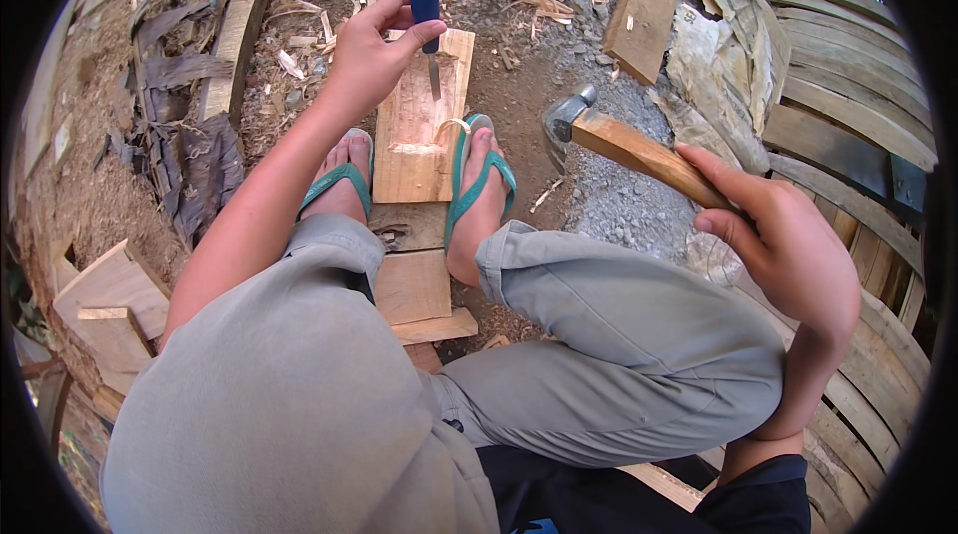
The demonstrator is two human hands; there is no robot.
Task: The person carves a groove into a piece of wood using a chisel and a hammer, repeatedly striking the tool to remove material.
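Note:
My left hand [371, 47] grips a chisel [425, 1] by its blue handle, fingers closed round it. The chisel stands nearly upright, its metal blade pointing down at a hollow cut in a wooden block [411, 182]; I cannot tell whether the tip touches the wood. A pale curled shaving lies by the hollow's near edge. Out to the right, my right hand [763, 215] is closed round the wooden handle of a claw hammer [639, 147]. The hammer head is apart from the chisel and points to the far left. My sandalled feet flank the block.
Below the block lie more wood pieces [411, 286]. A plank [644, 10] and torn paper sacking [728, 45] lie at the far right, beside a slatted wooden structure [848, 85]. At left are a long timber [238, 45] and offcuts [115, 304]. Shavings and gravel cover the ground.

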